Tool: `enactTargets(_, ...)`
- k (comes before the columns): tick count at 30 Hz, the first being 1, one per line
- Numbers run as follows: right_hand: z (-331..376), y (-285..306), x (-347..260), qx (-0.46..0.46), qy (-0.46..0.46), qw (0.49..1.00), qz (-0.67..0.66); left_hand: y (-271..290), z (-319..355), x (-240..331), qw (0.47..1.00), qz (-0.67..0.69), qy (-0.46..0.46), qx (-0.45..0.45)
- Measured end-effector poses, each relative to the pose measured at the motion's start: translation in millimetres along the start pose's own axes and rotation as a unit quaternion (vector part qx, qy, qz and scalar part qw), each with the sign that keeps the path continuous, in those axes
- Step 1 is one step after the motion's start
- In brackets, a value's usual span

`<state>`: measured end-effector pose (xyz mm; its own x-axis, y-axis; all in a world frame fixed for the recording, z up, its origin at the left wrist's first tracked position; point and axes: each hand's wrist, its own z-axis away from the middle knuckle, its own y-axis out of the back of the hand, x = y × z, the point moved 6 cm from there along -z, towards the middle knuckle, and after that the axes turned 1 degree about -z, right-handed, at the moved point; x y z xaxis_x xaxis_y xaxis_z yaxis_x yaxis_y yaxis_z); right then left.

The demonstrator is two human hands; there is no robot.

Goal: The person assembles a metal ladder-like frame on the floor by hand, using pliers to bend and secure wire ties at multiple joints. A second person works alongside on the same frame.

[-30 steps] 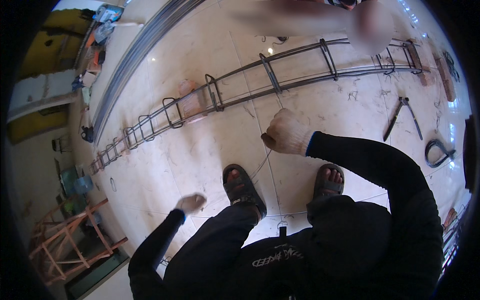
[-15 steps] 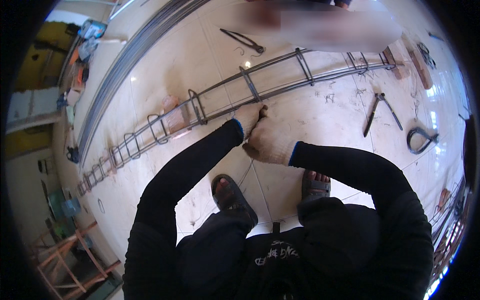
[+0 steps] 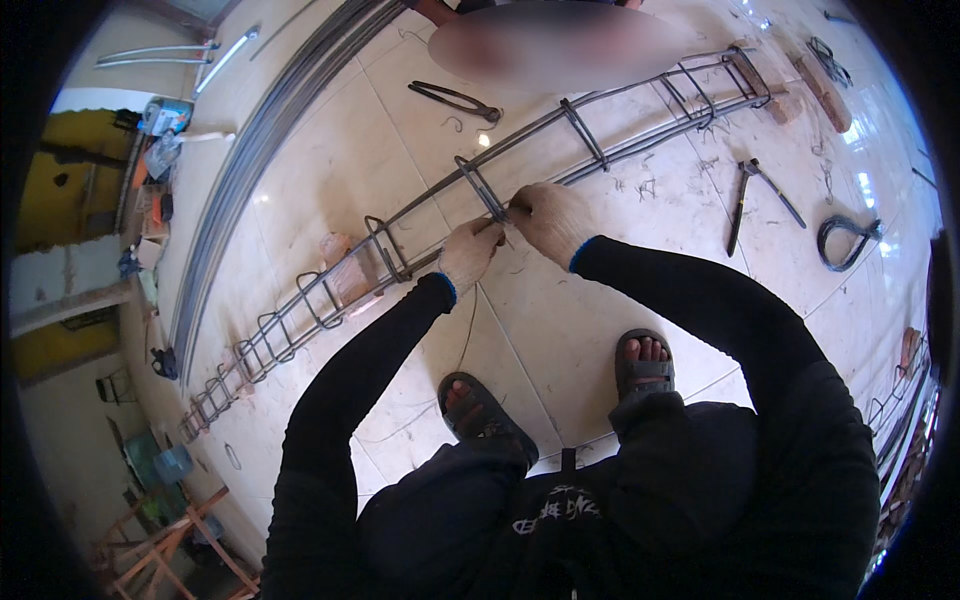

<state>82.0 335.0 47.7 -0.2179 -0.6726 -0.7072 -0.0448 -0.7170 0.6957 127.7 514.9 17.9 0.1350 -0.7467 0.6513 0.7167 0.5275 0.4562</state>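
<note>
A long rebar cage (image 3: 420, 200) of straight bars and bent stirrups runs slantwise across the tiled floor. My gloved left hand (image 3: 468, 258) is closed at its near bar, fingers pinched. From under that hand a thin tie wire (image 3: 474, 318) trails down toward my feet. Close beside it my gloved right hand (image 3: 552, 222) is closed at the lower corner of a stirrup (image 3: 480, 187), fingertips pressed together. Whatever lies between the right fingertips is too small to make out. The two hands sit on either side of this corner, a little apart.
Brick blocks (image 3: 350, 272) prop the cage. Black-handled pincers (image 3: 455, 100) lie beyond it; a second pair (image 3: 748, 200) lies at right, near a wire coil (image 3: 845, 243). A bundle of long bars (image 3: 262, 150) stretches along the left. Another person (image 3: 560, 40) is at the far side.
My hands, close together in front of the cage before, have parted and moved to a stirrup's corner, the right one going up and forward. The view has shifted slightly.
</note>
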Motion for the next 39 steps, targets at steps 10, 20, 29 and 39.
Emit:
enactTargets(10,16.0,-35.5,0.0,-0.018,-0.036,0.997,-0.072,3.8,5.3,7.3,0.995,-0.049,-0.049,0.076)
enactTargets(20,31.4,-3.0,-16.5,-0.142,-0.200,0.947,-0.206,-21.0,89.3,22.4,0.933,0.321,0.131,0.098)
enactTargets(29,20.8,-37.4,-20.0,-0.317,0.017,0.939,-0.132,-53.8,110.2,-2.0,0.967,0.245,0.045,0.050)
enactTargets(39,5.6,-18.1,-22.3,-0.215,0.017,0.971,-0.101,-63.8,8.7,-34.1,0.775,0.621,0.057,-0.100)
